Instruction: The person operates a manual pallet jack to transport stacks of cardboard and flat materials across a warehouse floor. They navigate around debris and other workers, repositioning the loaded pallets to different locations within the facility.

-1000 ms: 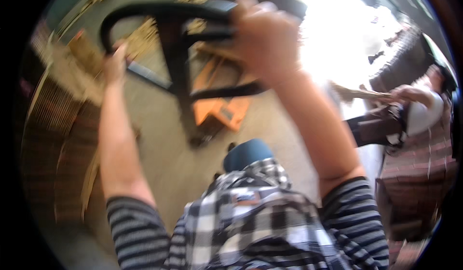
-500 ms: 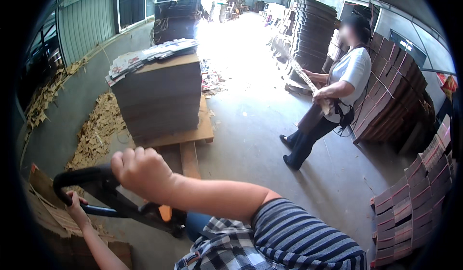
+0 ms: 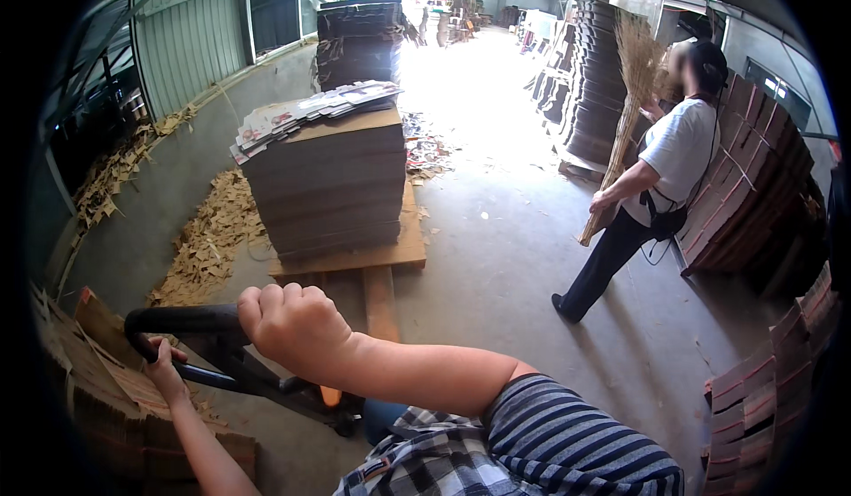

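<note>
My right hand (image 3: 297, 323) is closed round the top bar of a black pallet jack handle (image 3: 182, 320). Lower on the same loop, my left hand (image 3: 166, 370) wraps its fingers about the side of the handle. Orange-brown forks (image 3: 381, 305) run from the jack under a wooden pallet (image 3: 411, 241). On that pallet stands a tall block of flat cardboard (image 3: 328, 196), topped by a fanned layer of white printed sheets (image 3: 310, 111).
At right a co-worker (image 3: 678, 155) in a white shirt holds a straw broom (image 3: 631, 97) upright. Strapped cardboard stacks (image 3: 749, 164) lean behind. Cardboard scraps (image 3: 208, 239) heap along the left wall. More stacks (image 3: 359, 44) stand beyond the load; cardboard (image 3: 133, 407) lies near my left arm.
The co-worker has swung the broom from a slant to upright and shifted stance. My view has turned slightly left, so the scene sits further right. Both my hands keep their hold.
</note>
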The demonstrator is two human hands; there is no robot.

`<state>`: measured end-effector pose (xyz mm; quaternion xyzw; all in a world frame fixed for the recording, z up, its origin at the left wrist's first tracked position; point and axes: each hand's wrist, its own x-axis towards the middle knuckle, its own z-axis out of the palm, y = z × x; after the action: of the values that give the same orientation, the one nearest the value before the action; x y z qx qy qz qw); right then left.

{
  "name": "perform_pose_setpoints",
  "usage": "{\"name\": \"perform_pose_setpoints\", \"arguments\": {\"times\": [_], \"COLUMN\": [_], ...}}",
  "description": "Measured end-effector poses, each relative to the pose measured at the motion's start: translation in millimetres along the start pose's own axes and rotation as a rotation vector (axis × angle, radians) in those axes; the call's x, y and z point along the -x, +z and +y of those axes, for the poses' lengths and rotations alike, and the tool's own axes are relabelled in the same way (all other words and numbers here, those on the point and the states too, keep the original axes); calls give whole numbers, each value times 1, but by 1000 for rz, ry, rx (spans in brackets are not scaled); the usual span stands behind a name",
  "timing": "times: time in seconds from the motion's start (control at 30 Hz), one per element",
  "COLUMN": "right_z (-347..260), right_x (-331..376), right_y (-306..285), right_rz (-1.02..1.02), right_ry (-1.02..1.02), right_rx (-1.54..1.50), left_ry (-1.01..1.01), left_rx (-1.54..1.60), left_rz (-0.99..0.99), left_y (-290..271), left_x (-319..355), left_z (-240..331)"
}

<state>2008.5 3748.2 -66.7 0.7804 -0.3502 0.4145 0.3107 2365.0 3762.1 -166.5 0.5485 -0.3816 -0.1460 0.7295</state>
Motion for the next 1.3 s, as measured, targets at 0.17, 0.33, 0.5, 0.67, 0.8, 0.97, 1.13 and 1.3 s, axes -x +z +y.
{"name": "perform_pose_setpoints", "arguments": {"times": [0.17,0.33,0.5,0.67,0.8,0.97,1.13,1.3], "right_z": [5,19,21,45,41,44,42,39], "right_x": [-9,-24,-44,-51,-33,-25,-20,-2], "right_y": [-8,-21,-25,-39,-42,-58,-81,-122], "right_rz": [-26,-67,-138,-273,-182,-291,-380,-490], "right_ry": [8,-13,-72,45,42,150,196,160], "right_rx": [-44,-44,-146,-248,-305,-547,-650,-812], "left_ry": [5,-16,-9,-28,70,29,39,56], "left_rx": [-27,-9,-65,-13,47,40,-8,3], "left_rz": [20,30,50,88,99,144,175,268], "left_y": [8,8,-9,37,23,17,8,-11], "left_x": [3,-4,6,16,40,65,85,131], "left_z": [28,36,66,86,88,103,111,127]}}
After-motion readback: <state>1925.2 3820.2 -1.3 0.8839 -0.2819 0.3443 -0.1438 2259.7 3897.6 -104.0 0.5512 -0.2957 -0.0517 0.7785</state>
